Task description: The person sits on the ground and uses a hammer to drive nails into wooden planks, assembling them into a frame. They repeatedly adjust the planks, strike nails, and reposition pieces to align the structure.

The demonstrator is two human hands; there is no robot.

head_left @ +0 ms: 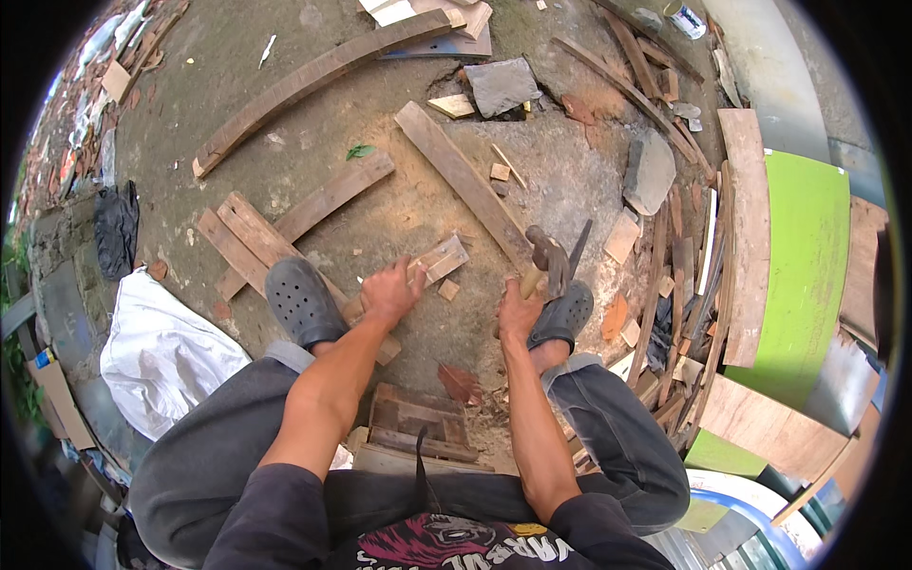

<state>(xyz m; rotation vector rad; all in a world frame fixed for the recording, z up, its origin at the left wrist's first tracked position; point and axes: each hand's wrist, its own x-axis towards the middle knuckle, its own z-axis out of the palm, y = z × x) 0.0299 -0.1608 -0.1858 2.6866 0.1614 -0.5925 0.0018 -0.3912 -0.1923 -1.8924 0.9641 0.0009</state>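
Observation:
My left hand point(389, 293) is closed around a short piece of wood point(445, 259), whose pale end sticks out past the fingers. In my right hand point(520, 310) is a hammer point(548, 258), gripped by its wooden handle with the dark metal head up, close to my right clog point(564, 315). A long plank point(463, 182) lies on the ground beyond, its near end by the hammer head. Just right of the held wood sits a small wood block point(448, 290). My left clog point(304, 299) rests over boards point(249, 233) on the left.
A long beam point(313, 84) and a crossing plank point(332, 195) lie farther off. Stone slabs point(502, 87) and scrap wood strips point(676, 275) are at the far middle and right. Green board point(803, 275) stands at right; a white sack point(161, 351) lies left. A wooden box-like piece point(418, 418) is between my legs.

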